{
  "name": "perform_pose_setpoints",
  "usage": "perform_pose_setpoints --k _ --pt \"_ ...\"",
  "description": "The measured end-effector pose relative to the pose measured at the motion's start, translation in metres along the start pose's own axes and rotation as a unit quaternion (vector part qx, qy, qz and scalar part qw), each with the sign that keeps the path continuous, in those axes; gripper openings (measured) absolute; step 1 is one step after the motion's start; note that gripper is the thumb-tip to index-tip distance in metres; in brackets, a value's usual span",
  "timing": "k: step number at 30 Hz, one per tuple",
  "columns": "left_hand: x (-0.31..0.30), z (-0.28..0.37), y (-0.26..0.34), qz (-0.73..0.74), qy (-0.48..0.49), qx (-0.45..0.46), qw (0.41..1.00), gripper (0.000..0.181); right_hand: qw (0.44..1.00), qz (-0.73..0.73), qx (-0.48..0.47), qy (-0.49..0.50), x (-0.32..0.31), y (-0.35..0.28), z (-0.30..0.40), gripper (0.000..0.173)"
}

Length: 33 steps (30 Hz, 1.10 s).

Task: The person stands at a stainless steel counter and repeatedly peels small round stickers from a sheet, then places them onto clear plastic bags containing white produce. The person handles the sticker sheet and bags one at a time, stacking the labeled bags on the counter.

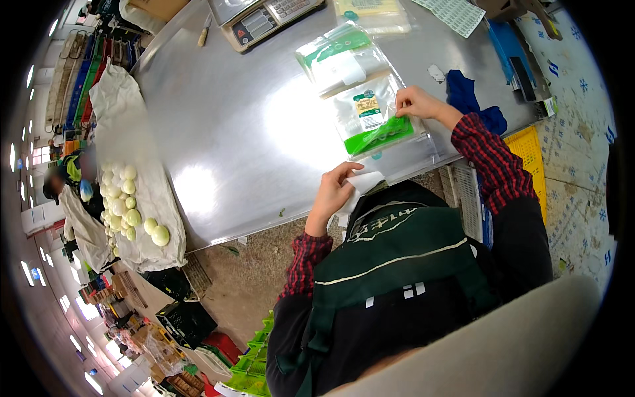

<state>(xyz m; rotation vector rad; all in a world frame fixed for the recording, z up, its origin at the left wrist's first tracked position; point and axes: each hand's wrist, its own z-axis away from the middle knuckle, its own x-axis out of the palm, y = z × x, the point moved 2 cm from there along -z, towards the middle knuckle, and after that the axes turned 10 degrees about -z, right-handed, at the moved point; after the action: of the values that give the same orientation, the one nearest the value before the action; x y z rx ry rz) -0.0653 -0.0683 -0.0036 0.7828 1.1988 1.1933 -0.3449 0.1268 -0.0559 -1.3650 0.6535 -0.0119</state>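
Note:
My left hand (333, 192) is at the front edge of the steel table (238, 129), its fingers closed on a white paper strip (366, 181) that hangs beside the green apron (397, 258). To its upper right, my right hand (416, 102) touches the right side of a clear plastic bag (347, 111) with a green band and a printed label (367, 110). Its thumb and fingertips are pinched together there; whether they grip the bag's film cannot be told. More flat clear bags (342, 49) lie beneath and above this one.
A weighing scale (263, 22), a knife (204, 32) and a label sheet (454, 15) lie at the back. A blue cloth (464, 94) and a phone (522, 79) are on the right. Peeled onions (119, 203) rest on pale cloth at left, near another person (74, 173).

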Motion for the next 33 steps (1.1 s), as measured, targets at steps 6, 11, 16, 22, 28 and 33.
perform_pose_setpoints --k 6,11,16,22,28,33 --pt "-0.007 -0.020 0.005 -0.040 0.027 0.031 0.998 0.018 0.994 -0.063 0.077 -0.049 -0.032 -0.029 -0.027 0.016" --pt "-0.001 -0.025 0.015 -0.037 0.009 -0.004 0.999 0.022 0.995 -0.057 0.074 -0.037 -0.030 -0.018 -0.027 0.015" --pt "0.008 -0.026 0.012 -0.063 0.039 0.021 0.997 0.017 0.995 -0.073 0.063 0.037 -0.021 -0.001 -0.029 0.020" --pt "0.006 -0.037 0.032 -0.112 0.101 -0.012 0.988 0.006 0.908 -0.260 -0.025 0.327 -0.045 0.001 -0.051 0.013" --pt "0.016 -0.058 0.037 -0.121 0.154 0.111 0.974 0.008 0.972 -0.226 0.050 -0.041 0.049 -0.095 0.009 0.014" --pt "0.018 -0.038 0.038 -0.052 0.072 -0.072 0.993 0.023 0.991 -0.119 -0.028 0.057 0.039 -0.105 0.013 0.013"
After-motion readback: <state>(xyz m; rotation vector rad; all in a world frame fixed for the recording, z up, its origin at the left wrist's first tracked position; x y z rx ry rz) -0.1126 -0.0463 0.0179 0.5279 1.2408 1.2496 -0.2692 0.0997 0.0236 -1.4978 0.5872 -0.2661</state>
